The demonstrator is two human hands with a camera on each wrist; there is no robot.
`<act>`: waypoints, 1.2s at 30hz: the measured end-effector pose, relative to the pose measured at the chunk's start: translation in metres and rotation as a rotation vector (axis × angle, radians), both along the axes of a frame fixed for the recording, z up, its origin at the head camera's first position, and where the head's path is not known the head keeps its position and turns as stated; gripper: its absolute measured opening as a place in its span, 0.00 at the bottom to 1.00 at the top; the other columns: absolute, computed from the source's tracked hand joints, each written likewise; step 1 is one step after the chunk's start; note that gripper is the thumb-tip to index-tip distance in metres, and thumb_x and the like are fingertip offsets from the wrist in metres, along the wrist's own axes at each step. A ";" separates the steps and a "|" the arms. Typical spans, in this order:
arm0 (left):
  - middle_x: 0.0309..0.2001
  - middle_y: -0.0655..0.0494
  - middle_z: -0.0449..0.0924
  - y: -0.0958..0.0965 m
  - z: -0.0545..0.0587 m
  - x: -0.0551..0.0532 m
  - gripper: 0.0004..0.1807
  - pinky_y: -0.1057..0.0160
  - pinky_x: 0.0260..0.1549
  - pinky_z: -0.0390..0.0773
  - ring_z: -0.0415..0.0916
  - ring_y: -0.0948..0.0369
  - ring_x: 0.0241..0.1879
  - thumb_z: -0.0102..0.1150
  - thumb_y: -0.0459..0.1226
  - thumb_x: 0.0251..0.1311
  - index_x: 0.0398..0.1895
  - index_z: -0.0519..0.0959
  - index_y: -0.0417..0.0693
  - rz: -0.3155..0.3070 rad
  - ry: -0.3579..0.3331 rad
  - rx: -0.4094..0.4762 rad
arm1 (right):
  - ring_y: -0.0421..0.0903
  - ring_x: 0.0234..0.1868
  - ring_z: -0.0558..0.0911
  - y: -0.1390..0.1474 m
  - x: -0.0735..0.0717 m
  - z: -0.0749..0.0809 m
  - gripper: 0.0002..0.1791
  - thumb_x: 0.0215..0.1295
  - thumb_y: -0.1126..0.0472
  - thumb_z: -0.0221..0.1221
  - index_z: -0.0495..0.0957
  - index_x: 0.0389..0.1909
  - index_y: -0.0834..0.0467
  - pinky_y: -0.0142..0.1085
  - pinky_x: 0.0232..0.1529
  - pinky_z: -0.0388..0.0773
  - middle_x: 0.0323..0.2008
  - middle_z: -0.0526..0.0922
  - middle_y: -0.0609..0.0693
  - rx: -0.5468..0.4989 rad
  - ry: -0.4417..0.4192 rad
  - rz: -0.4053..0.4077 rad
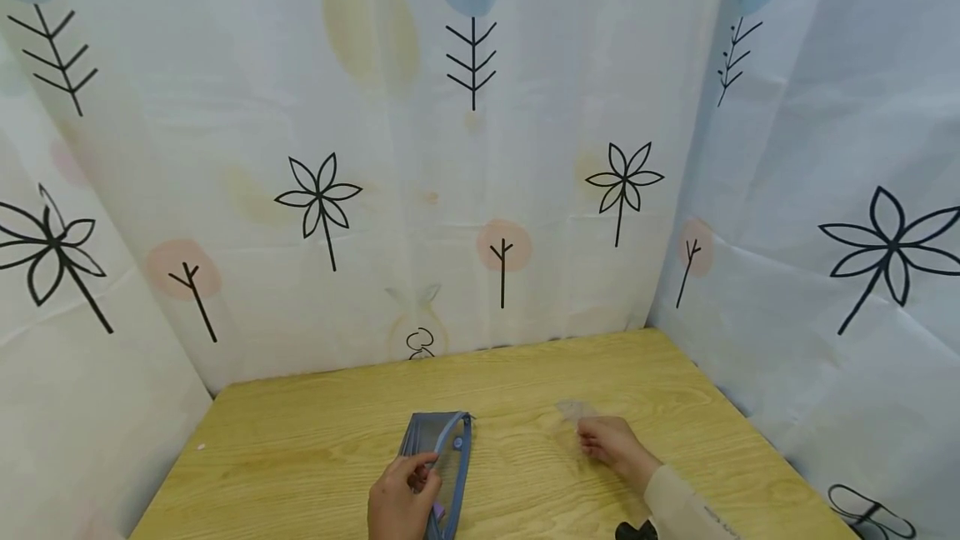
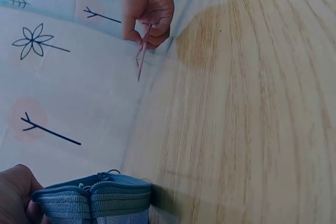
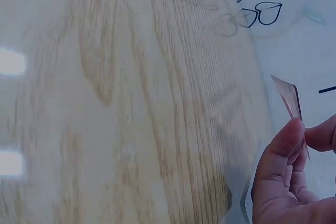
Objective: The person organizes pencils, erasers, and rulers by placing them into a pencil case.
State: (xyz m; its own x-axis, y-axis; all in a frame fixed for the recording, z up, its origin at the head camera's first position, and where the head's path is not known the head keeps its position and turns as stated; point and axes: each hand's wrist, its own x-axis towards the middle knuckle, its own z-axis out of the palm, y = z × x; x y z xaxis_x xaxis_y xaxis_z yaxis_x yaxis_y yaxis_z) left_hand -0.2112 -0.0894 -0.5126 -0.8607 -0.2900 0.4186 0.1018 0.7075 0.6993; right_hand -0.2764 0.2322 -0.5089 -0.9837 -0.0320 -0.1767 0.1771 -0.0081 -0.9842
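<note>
A blue mesh zip pouch (image 1: 452,473) stands on the table, its zipped edges spread apart at the top. My left hand (image 1: 405,497) pinches its left edge between thumb and fingers. Something small and purple (image 1: 438,511) shows low in the pouch. To the right, my right hand (image 1: 611,444) pinches a thin, see-through flat piece (image 1: 572,410) just above the table. From the right wrist view that piece (image 3: 290,97) looks folded or bent, with a dark edge; its kind is unclear. The left wrist view shows the pouch's zip (image 2: 90,188) close up.
The wood-grained table (image 1: 300,440) is bordered at the back and sides by white printed cloth (image 1: 420,215). A tiny pale speck (image 1: 200,447) lies at the table's left. Beside the right sleeve (image 1: 678,507) is a black object (image 1: 636,530), partly out of frame.
</note>
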 end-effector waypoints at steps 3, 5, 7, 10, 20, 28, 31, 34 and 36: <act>0.22 0.68 0.72 0.000 0.000 0.000 0.10 0.70 0.22 0.70 0.69 0.74 0.21 0.66 0.31 0.45 0.30 0.88 0.55 -0.002 0.003 0.000 | 0.37 0.27 0.77 -0.006 0.003 0.001 0.07 0.65 0.66 0.53 0.76 0.34 0.67 0.27 0.31 0.77 0.26 0.77 0.47 -0.026 -0.008 0.035; 0.22 0.68 0.72 0.000 0.000 0.000 0.10 0.70 0.22 0.70 0.68 0.74 0.20 0.66 0.31 0.45 0.29 0.88 0.54 -0.004 0.008 0.001 | 0.36 0.27 0.77 -0.009 0.005 0.001 0.07 0.66 0.65 0.53 0.76 0.35 0.66 0.27 0.31 0.77 0.26 0.77 0.47 -0.038 -0.013 0.066; 0.22 0.68 0.72 0.000 0.000 0.000 0.09 0.70 0.21 0.70 0.68 0.74 0.20 0.66 0.31 0.45 0.29 0.88 0.54 -0.005 0.012 0.001 | 0.36 0.27 0.77 -0.013 0.007 0.001 0.07 0.66 0.65 0.53 0.76 0.34 0.65 0.27 0.31 0.77 0.26 0.77 0.46 -0.044 -0.019 0.096; 0.22 0.68 0.72 0.000 0.000 0.000 0.09 0.71 0.21 0.70 0.68 0.74 0.20 0.66 0.31 0.45 0.29 0.88 0.54 -0.005 0.012 0.004 | 0.36 0.28 0.77 -0.019 0.010 0.002 0.07 0.67 0.65 0.52 0.77 0.35 0.65 0.27 0.32 0.77 0.27 0.77 0.45 -0.051 -0.024 0.134; 0.21 0.68 0.71 0.002 0.000 0.000 0.10 0.70 0.21 0.70 0.69 0.74 0.20 0.66 0.30 0.45 0.30 0.88 0.55 -0.001 0.011 0.005 | 0.34 0.29 0.79 -0.037 0.020 0.002 0.19 0.69 0.65 0.52 0.69 0.51 0.79 0.25 0.32 0.78 0.29 0.79 0.45 -0.107 -0.027 0.200; 0.21 0.68 0.71 0.002 0.002 -0.001 0.10 0.70 0.21 0.70 0.68 0.74 0.20 0.67 0.30 0.45 0.30 0.88 0.54 -0.013 0.014 0.009 | 0.33 0.29 0.79 -0.056 0.023 0.005 0.12 0.69 0.65 0.52 0.76 0.44 0.72 0.25 0.33 0.77 0.29 0.79 0.45 -0.149 -0.019 0.261; 0.22 0.67 0.71 0.002 0.003 -0.001 0.09 0.70 0.22 0.70 0.68 0.73 0.20 0.66 0.30 0.45 0.30 0.88 0.53 -0.016 0.009 0.012 | 0.33 0.29 0.79 -0.065 0.023 0.007 0.14 0.69 0.65 0.52 0.75 0.46 0.74 0.25 0.33 0.77 0.29 0.79 0.45 -0.156 -0.015 0.278; 0.21 0.67 0.71 0.002 0.003 0.000 0.09 0.70 0.22 0.71 0.68 0.73 0.20 0.66 0.30 0.45 0.30 0.88 0.53 -0.013 0.006 0.015 | 0.33 0.29 0.79 -0.074 0.022 0.009 0.16 0.68 0.66 0.52 0.75 0.48 0.76 0.24 0.32 0.77 0.29 0.79 0.45 -0.165 -0.013 0.292; 0.21 0.67 0.71 0.002 0.003 0.000 0.10 0.70 0.22 0.71 0.68 0.73 0.20 0.66 0.30 0.45 0.30 0.88 0.53 -0.011 0.007 0.016 | 0.33 0.28 0.79 -0.080 0.022 0.010 0.15 0.68 0.66 0.52 0.76 0.46 0.75 0.24 0.32 0.77 0.28 0.79 0.45 -0.170 -0.020 0.297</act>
State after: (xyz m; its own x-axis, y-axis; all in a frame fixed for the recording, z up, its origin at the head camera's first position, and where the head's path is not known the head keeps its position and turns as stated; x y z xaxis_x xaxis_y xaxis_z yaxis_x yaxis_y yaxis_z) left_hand -0.2114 -0.0869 -0.5096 -0.8607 -0.2869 0.4205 0.1149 0.6953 0.7095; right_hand -0.2544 0.1519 -0.4992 -0.9236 -0.3468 -0.1632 0.2153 -0.1172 -0.9695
